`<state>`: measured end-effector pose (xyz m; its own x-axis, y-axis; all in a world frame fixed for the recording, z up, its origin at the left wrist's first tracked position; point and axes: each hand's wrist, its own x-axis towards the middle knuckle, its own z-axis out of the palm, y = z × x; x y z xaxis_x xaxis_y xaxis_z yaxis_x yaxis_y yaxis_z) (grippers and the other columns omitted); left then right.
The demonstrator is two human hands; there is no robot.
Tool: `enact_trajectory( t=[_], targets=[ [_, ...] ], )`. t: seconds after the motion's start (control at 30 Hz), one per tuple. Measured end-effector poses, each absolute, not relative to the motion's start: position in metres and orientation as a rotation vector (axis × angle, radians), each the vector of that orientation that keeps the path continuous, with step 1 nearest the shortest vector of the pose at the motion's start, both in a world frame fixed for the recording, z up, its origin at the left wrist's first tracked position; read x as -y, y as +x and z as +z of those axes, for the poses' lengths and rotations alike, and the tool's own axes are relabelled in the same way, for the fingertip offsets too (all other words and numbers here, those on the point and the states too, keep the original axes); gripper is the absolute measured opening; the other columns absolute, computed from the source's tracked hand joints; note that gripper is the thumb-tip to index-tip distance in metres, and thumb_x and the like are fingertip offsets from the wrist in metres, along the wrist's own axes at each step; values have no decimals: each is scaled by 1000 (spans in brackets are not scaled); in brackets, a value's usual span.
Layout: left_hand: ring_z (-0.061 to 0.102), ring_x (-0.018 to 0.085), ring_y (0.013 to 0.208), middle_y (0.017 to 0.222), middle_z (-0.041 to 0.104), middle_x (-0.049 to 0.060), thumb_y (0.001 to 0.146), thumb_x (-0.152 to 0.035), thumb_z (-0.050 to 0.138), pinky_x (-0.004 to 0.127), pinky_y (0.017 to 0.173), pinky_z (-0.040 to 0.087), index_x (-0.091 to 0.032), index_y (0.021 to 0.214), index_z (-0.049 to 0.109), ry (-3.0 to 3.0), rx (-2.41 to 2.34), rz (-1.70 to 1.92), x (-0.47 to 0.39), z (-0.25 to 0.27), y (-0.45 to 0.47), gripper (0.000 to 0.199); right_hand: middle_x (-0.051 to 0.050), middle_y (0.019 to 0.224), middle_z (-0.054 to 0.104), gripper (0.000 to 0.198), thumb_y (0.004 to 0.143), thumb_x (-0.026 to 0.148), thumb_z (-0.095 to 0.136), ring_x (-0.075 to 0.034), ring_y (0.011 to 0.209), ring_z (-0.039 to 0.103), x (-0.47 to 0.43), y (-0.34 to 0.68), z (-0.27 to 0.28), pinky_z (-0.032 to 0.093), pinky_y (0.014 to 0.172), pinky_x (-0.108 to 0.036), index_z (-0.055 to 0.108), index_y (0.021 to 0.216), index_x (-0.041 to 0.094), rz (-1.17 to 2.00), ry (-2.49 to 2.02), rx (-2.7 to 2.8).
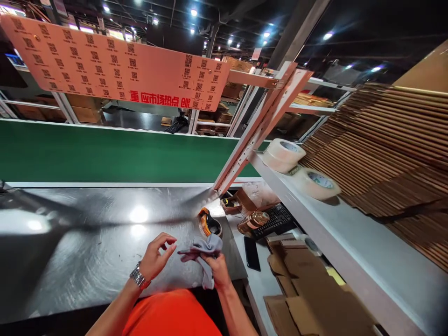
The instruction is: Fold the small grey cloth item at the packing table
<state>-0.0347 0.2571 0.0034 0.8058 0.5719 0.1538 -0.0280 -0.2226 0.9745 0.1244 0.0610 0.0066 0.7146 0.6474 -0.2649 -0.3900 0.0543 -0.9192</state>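
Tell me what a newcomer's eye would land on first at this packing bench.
Overhead at upper left hangs a large pinkish board printed with QR codes and red characters, above the green conveyor belt. Low in the middle, the right hand grips a grey cloth over the shiny metal table, with the left hand open beside it. On the white shelf at right lie two tape rolls next to stacked flat cardboard.

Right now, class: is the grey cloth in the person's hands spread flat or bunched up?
Bunched up. The grey cloth is crumpled in the right hand, with one end hanging down; the left hand is open beside it.
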Motion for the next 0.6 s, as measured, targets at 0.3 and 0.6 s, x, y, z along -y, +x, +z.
enact_trajectory(
  t=[0.3,0.6],
  targets=[
    [64,25,75,87,73,10,80,-56,80,35,69,48,-19,81,84,1547,-526,469,-224,7,-8,36,-9,92,80,50,54,50,109,-24,82,71,-60,113,-14,59,82,-37,87,87,19,758,-1399,221],
    [64,24,81,88,70,10,92,-49,70,33,74,49,-17,87,77,1571,-414,499,-213,2,-6,33,-10,96,81,49,62,54,104,-26,89,73,-60,102,-13,58,84,-36,85,92,19,587,-1395,349]
  ],
)
